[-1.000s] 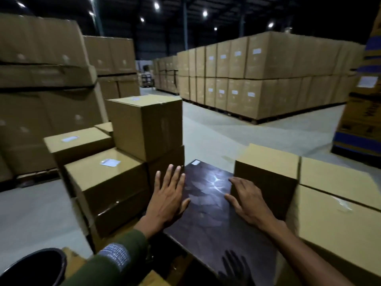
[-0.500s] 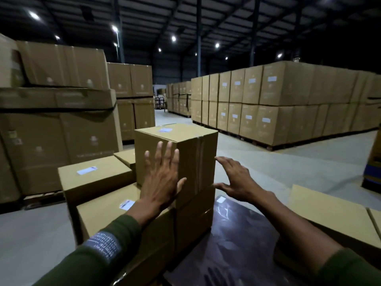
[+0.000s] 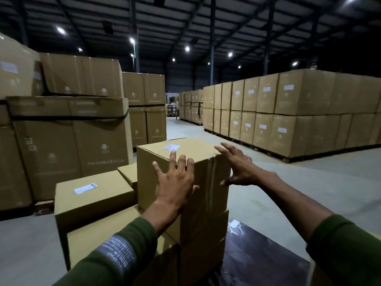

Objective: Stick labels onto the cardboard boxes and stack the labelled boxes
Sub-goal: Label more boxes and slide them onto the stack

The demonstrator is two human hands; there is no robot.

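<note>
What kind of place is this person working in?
Most likely a warehouse or storage hall. Large blocks of stacked cartons stand on a bare concrete floor, under a high dark roof with ceiling lamps. Close by, both hands reach to a labelled cardboard box on a smaller stack.

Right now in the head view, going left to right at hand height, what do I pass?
Low labelled box → left hand flat on the top box → right hand at its right edge → open floor.
</note>
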